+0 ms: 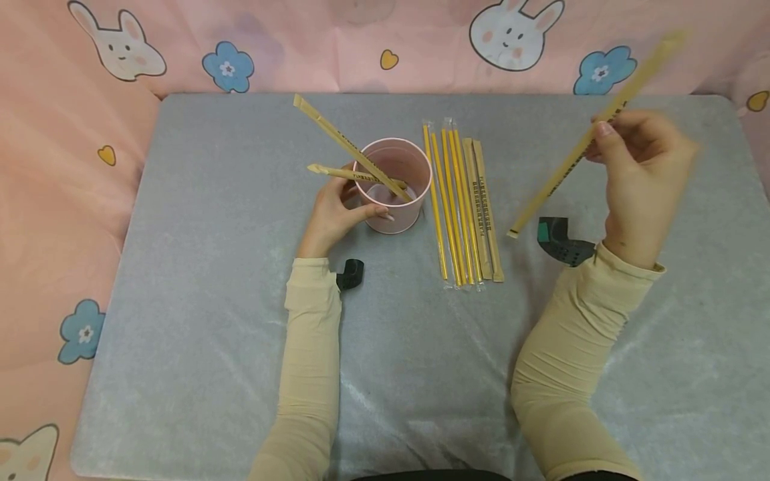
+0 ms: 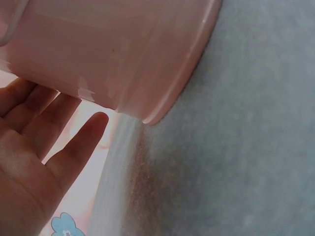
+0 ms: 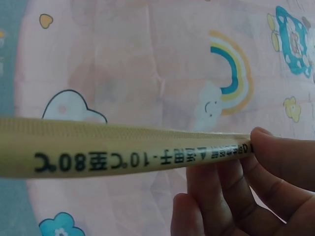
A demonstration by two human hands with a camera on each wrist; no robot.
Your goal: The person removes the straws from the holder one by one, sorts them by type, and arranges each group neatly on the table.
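Note:
My left hand (image 1: 334, 212) holds the side of a pink cup (image 1: 398, 219), its thumb along the near side below the rim. In the left wrist view its fingers (image 2: 81, 147) lie by the wall of the cup (image 2: 113, 54). Two paper-wrapped straws lean in the cup: one longer straw (image 1: 333, 133) points up and left, another straw (image 1: 337, 172) lies lower across the rim. Raised over the table's right side, my right hand (image 1: 646, 160) pinches a paper-wrapped straw (image 1: 559, 177) between thumb and fingers. Dark printing shows on that straw (image 3: 113, 152) in the right wrist view.
Right of the cup lie several yellow straws (image 1: 448, 200) in clear wrap, beside two paper-wrapped straws (image 1: 484, 214). Black wrist cameras jut from the left sleeve (image 1: 353, 274) and right sleeve (image 1: 562, 244). A pink patterned cloth (image 1: 313, 47) stands behind the grey table (image 1: 210, 267).

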